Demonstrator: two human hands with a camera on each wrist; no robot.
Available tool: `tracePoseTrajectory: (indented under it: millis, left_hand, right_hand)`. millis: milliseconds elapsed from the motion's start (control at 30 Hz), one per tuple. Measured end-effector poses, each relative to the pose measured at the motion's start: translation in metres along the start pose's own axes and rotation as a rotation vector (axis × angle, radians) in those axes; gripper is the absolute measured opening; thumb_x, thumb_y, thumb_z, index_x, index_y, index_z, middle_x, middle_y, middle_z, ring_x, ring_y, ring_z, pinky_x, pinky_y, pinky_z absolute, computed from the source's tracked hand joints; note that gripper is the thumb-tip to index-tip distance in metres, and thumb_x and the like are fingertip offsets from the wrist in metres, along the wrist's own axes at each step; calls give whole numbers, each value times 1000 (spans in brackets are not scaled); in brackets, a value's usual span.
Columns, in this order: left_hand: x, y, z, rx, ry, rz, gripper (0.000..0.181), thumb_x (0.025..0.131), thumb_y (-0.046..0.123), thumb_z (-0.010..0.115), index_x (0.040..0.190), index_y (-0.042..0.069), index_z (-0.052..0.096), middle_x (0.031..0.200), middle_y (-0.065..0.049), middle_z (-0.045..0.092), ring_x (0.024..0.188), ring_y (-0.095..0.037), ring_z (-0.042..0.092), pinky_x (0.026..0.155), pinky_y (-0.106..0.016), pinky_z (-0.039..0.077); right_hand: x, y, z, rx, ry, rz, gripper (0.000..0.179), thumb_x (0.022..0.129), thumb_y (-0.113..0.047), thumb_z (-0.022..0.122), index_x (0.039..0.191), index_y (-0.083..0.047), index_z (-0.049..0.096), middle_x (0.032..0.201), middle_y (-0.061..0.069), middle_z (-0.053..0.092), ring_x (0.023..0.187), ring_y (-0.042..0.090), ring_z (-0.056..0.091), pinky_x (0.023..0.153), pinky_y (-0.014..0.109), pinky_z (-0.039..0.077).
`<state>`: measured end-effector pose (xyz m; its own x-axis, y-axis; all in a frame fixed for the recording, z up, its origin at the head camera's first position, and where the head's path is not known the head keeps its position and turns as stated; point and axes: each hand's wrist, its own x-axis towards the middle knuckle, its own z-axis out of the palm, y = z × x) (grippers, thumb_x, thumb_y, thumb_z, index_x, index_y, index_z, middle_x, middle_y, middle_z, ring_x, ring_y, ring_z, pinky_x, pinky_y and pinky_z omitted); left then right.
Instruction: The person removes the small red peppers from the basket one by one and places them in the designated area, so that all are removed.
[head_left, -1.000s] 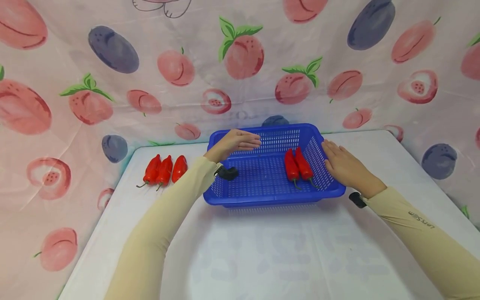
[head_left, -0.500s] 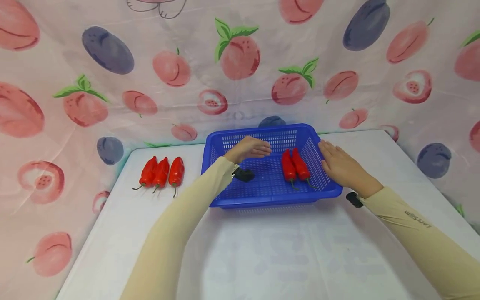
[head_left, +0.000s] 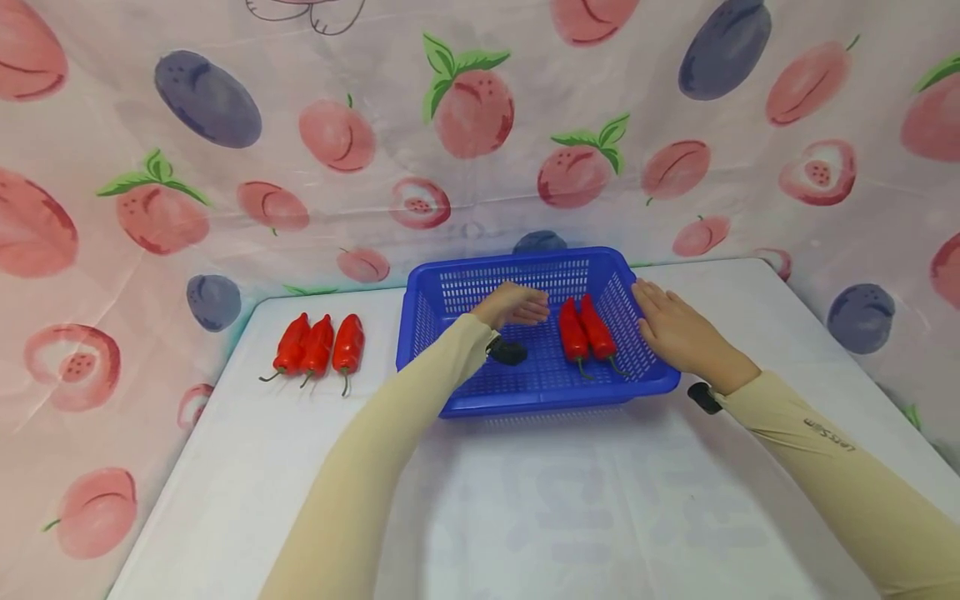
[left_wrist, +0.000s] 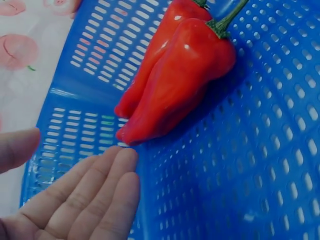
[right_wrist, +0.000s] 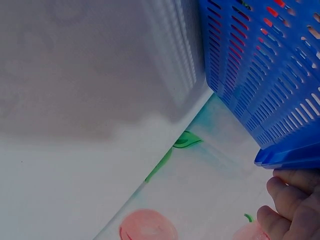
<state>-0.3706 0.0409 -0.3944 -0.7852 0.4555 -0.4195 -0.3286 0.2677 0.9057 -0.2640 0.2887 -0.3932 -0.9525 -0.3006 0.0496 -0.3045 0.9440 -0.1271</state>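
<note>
Inside a blue plastic basket (head_left: 525, 400), two red peppers (head_left: 573, 337) lie side by side toward the right end, stems facing the front. My left hand (head_left: 513, 306) hovers in the basket just left of them, fingers extended and holding nothing. In the left wrist view, its fingertips (left_wrist: 129, 156) come right up to the pointed tip of the nearer pepper (left_wrist: 185, 75), thumb spread apart. My right hand (head_left: 678, 329) lies along the basket's right rim, fingers straight. From the right wrist, its fingers (right_wrist: 287, 200) show just beside the rim's outer lip.
Three more red peppers (head_left: 348, 343) lie in a row on the white table (head_left: 225, 500), left of the basket. A fruit-print cloth (head_left: 337, 67) hangs behind the table and along its sides.
My left hand has moved right and slightly down, from the basket's left part toward the two peppers. My right hand keeps its place at the rim. The whole view has shifted slightly.
</note>
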Motion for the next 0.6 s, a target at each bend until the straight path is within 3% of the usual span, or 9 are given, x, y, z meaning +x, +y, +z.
tracePoseTrajectory:
  millis: [100,233,300,333,367,400,467,533,600]
  left_hand:
    - [13,-4,4,-20,37,-45,40,94,17,55,130,-2,53,125,-23,59,115,-33,60,101,-38,48]
    - [76,-36,-6,-64,27,-55,35,83,23,69,108,-2,66,100,-20,70,87,-28,70,76,-33,59]
    - [97,-44,-3,-15,68,-95,36,86,23,66,111,-3,65,102,-20,70,88,-28,70,78,-34,59]
    - [118,-56,-7,-22,59,-105,36,85,24,66,109,-3,65,100,-21,70,86,-29,70,74,-34,59]
    - [127,-60,-8,-18,57,-125,39,85,24,66,110,-5,64,101,-22,69,87,-30,70,75,-35,59]
    - [133,-63,-8,-19,47,-146,41,85,25,68,111,-6,64,101,-22,69,88,-31,70,74,-35,59]
    - [129,-60,-3,-21,55,-211,43,87,24,65,117,-7,60,109,-22,67,96,-31,68,82,-35,58]
    - [128,-62,-8,-78,1,-233,45,83,25,70,114,-7,61,107,-21,67,95,-30,68,80,-35,58]
    - [110,-53,-1,-76,2,-265,45,87,23,65,121,-6,58,118,-22,63,107,-31,64,91,-36,54]
  right_hand:
    - [1,2,1,-2,-4,4,57,97,-15,37,144,12,19,150,30,21,140,45,19,115,59,15]
    - [1,2,1,4,-5,7,57,97,-15,37,144,12,19,151,30,20,140,45,18,115,59,15]
    - [1,3,1,3,-5,5,57,97,-15,37,144,12,19,151,30,20,140,45,18,115,59,15]
    - [1,3,2,2,-4,4,57,97,-15,37,144,12,19,151,30,20,140,45,18,115,59,15]
    - [1,3,2,1,-4,3,57,97,-15,37,144,12,19,151,30,20,140,44,18,115,59,16]
    - [1,3,2,1,-3,2,57,98,-15,37,144,12,19,151,30,20,140,44,19,115,59,16]
    - [1,3,3,-2,-1,-1,57,98,-15,37,144,12,19,151,30,21,140,44,19,115,59,16]
    - [2,3,3,-3,-1,-3,57,97,-15,37,144,12,20,150,30,21,140,45,19,115,59,17]
    - [3,3,3,-4,-2,-4,57,97,-15,37,144,12,20,150,30,21,140,45,20,115,60,17]
